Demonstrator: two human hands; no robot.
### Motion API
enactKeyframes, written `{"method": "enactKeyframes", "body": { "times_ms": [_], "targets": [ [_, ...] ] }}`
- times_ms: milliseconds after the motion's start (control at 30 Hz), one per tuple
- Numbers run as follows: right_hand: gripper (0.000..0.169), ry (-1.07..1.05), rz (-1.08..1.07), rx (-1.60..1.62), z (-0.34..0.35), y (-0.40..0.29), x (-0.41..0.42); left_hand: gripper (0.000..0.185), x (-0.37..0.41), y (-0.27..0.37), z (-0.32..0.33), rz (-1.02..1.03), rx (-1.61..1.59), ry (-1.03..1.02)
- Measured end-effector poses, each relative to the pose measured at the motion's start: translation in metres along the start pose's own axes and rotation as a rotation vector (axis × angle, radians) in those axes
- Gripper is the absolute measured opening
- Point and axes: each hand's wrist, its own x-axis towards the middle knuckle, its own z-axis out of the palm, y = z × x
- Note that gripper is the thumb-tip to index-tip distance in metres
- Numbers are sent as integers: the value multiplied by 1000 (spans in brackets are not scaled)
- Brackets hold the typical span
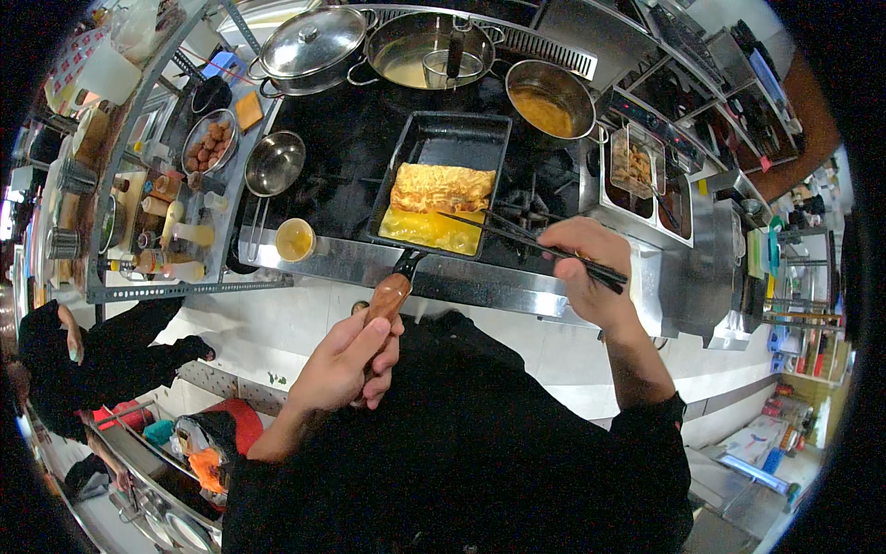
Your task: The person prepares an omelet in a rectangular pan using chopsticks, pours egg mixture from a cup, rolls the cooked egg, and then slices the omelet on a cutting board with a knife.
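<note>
My left hand grips the wooden handle of a rectangular black omelette pan on the stove. Across the middle of the pan lies a browned, folded egg roll. A glossy, wet-looking yellow layer of egg covers the pan's near end, against the roll. Dark chopsticks are held in my right hand, to the right of the pan. Their tips reach over the pan's right rim to where the roll meets the yellow layer; whether they touch the egg, I cannot tell.
A small cup of yellow liquid and a steel ladle sit left of the pan. Behind it stand a lidded pot, a pot with a strainer and a saucepan. A fryer is at right; another person stands at left.
</note>
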Motion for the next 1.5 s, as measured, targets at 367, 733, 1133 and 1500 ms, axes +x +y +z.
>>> {"method": "enactKeyframes", "body": {
  "times_ms": [367,733,1133,1500],
  "targets": [
    [9,97,94,194,66,34,-4,29,44,-44,-15,-35,73,116],
    [44,428,648,228,46,53,20,24,57,-83,-39,92,249,224],
    [51,456,1090,580,67,99,3,25,52,-74,-39,122,438,269],
    [54,480,1175,1126,132,131,-37,23,62,-70,-40,87,479,237]
  ]
}}
